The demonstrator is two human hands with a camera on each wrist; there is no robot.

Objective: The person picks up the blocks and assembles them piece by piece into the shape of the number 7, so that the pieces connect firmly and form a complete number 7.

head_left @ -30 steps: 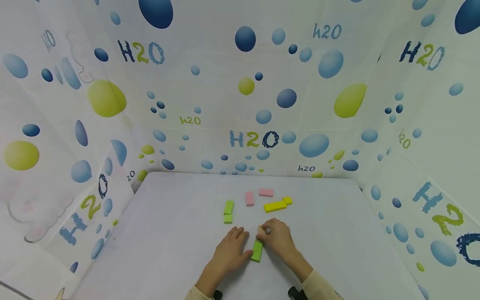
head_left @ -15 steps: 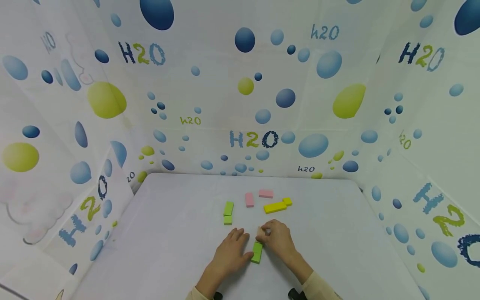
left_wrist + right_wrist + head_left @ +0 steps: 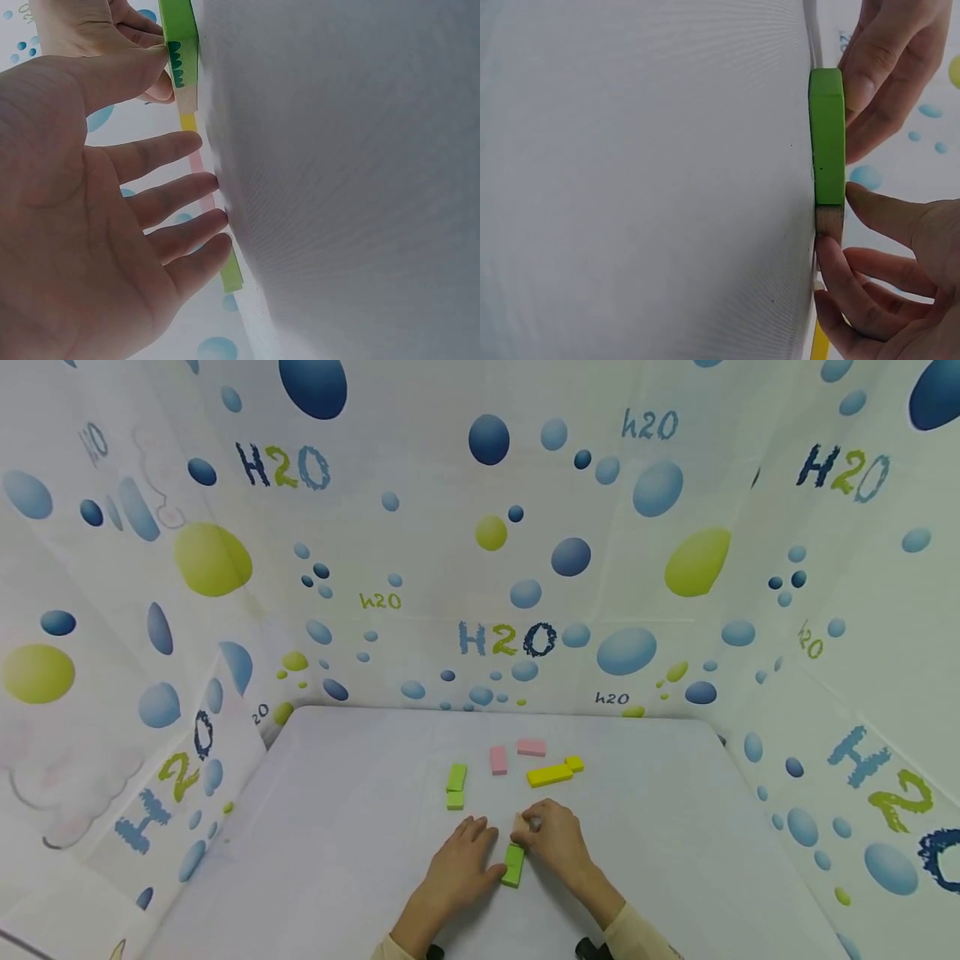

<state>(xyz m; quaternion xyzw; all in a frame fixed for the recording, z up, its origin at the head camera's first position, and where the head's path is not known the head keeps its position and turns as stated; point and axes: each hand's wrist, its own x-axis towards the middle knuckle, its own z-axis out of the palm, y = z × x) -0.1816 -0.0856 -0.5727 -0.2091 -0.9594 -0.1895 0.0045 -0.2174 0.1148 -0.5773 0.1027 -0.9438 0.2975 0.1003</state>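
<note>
A green block (image 3: 513,865) lies on the white table between my hands; a dark green scalloped print shows on its side in the left wrist view. At its far end sits a small natural-wood block (image 3: 829,220), touching it end to end. My right hand (image 3: 557,837) pinches the wooden block, which its fingers partly cover in the head view. My left hand (image 3: 460,862) has its fingers straight and spread near the tabletop, its thumb touching the left side of the green block.
Farther back on the white table (image 3: 337,827) lie two light green blocks (image 3: 456,787) end to end, a pink block (image 3: 498,760), another pink block (image 3: 532,747), a long yellow block (image 3: 550,775) and a small yellow block (image 3: 574,763). A patterned curtain (image 3: 420,527) encloses the back and sides.
</note>
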